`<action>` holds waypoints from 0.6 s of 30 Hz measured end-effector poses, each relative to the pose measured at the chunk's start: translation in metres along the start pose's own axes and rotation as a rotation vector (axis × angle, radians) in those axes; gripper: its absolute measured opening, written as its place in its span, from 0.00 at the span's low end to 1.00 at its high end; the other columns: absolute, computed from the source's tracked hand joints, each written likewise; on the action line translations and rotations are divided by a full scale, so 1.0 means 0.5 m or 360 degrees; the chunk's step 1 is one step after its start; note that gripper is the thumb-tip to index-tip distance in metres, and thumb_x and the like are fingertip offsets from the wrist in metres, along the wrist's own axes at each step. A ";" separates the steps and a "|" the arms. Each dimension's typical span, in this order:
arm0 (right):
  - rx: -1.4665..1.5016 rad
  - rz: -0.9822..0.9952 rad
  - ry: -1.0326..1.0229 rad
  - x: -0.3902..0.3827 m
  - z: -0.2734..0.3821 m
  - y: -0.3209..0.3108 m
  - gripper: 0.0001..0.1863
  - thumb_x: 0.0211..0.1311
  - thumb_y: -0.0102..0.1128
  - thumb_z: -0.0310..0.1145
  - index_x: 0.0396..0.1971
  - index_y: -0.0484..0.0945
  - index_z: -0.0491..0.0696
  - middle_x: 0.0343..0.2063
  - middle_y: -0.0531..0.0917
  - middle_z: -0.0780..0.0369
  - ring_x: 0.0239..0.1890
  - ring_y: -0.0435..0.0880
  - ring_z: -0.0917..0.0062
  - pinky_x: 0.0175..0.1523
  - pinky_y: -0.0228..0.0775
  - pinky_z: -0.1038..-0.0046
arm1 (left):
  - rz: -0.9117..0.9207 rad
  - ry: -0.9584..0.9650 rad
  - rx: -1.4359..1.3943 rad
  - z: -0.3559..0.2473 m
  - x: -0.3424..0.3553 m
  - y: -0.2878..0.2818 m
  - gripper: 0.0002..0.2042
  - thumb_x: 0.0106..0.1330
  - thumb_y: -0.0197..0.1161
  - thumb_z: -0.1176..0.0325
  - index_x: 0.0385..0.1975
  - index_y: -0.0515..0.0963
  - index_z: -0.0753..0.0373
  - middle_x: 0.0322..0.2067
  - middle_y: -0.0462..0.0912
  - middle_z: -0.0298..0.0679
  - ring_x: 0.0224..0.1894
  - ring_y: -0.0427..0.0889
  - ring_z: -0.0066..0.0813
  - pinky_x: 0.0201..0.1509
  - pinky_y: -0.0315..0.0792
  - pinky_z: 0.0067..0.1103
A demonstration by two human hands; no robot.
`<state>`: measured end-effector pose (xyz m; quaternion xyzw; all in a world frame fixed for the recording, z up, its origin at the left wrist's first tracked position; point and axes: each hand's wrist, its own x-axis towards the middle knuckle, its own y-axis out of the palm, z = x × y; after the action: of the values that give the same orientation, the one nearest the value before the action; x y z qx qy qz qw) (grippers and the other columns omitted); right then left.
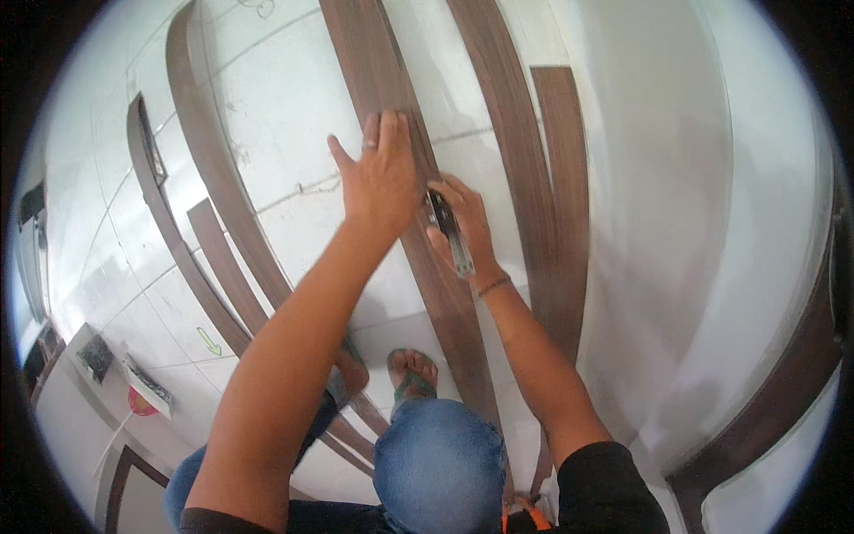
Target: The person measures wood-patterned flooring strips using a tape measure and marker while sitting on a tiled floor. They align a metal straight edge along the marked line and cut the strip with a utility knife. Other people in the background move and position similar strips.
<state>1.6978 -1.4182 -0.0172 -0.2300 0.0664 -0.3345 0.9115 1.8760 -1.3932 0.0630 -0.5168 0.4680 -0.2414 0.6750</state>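
Note:
A long dark-brown wood-grain plank (pixel 363 62) runs from the far edge of the floor down past my raised knee. My left hand (pixel 382 173) lies on it with fingers stretched forward and thumb spread out to the left. Just right of it, at the plank's right edge, my right hand (pixel 467 218) is closed around a slim black and silver metal tool (pixel 458 245). The tool's exact kind cannot be made out. Its far end meets the plank's edge near my left wrist, partly hidden by the fingers.
Two more brown planks (pixel 503 89) lie at the right, beside a pale wall (pixel 658 178). Several brown strips (pixel 209 133) are spread over the white tiled floor (pixel 276 107) at the left. My sandalled foot (pixel 414 372) rests close to the middle plank. An orange object (pixel 525 518) shows at the bottom.

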 end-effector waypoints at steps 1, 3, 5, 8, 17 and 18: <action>0.0014 0.0012 0.0013 0.000 0.002 0.000 0.30 0.69 0.60 0.49 0.66 0.70 0.51 0.65 0.72 0.51 0.63 0.72 0.52 0.69 0.62 0.52 | 0.0029 0.0015 -0.0017 -0.004 -0.006 0.004 0.44 0.61 0.73 0.62 0.75 0.57 0.64 0.72 0.58 0.39 0.77 0.60 0.38 0.73 0.53 0.65; 0.0005 0.0000 -0.0018 0.004 0.004 -0.005 0.31 0.70 0.59 0.51 0.66 0.70 0.51 0.65 0.72 0.51 0.63 0.71 0.52 0.70 0.61 0.53 | 0.0055 -0.0030 0.0000 -0.001 0.008 -0.005 0.47 0.59 0.76 0.56 0.76 0.55 0.58 0.75 0.54 0.36 0.78 0.56 0.35 0.77 0.53 0.62; -0.0026 0.0038 0.0005 -0.004 0.009 -0.009 0.31 0.69 0.60 0.51 0.67 0.69 0.53 0.65 0.72 0.51 0.63 0.71 0.52 0.71 0.60 0.53 | 0.0048 -0.0045 0.0020 -0.010 0.000 0.004 0.48 0.59 0.77 0.56 0.76 0.55 0.58 0.75 0.54 0.37 0.79 0.56 0.34 0.77 0.53 0.62; 0.0026 0.0011 -0.0038 -0.008 0.013 -0.014 0.32 0.68 0.62 0.49 0.68 0.69 0.53 0.65 0.72 0.52 0.66 0.70 0.53 0.72 0.59 0.52 | -0.0043 -0.0071 0.0054 -0.013 -0.008 0.010 0.49 0.57 0.78 0.56 0.76 0.55 0.57 0.75 0.54 0.37 0.79 0.56 0.33 0.77 0.53 0.61; 0.0040 -0.0042 0.0003 -0.024 -0.021 0.025 0.32 0.65 0.67 0.48 0.66 0.73 0.53 0.64 0.76 0.55 0.67 0.71 0.60 0.75 0.58 0.57 | -0.0405 -0.0031 -0.0066 0.002 -0.016 0.112 0.35 0.64 0.70 0.58 0.72 0.66 0.52 0.77 0.59 0.36 0.78 0.58 0.41 0.71 0.54 0.68; 0.0208 -0.0070 0.0040 -0.020 -0.045 0.025 0.32 0.64 0.67 0.49 0.65 0.74 0.51 0.62 0.78 0.55 0.65 0.73 0.61 0.74 0.59 0.58 | -0.0391 -0.0045 -0.0044 -0.007 -0.008 0.088 0.35 0.64 0.70 0.58 0.72 0.66 0.52 0.77 0.59 0.36 0.78 0.58 0.41 0.71 0.54 0.68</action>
<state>1.6912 -1.4117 -0.0433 -0.1671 0.0509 -0.3610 0.9161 1.8645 -1.3763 0.0239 -0.5828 0.3949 -0.3084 0.6397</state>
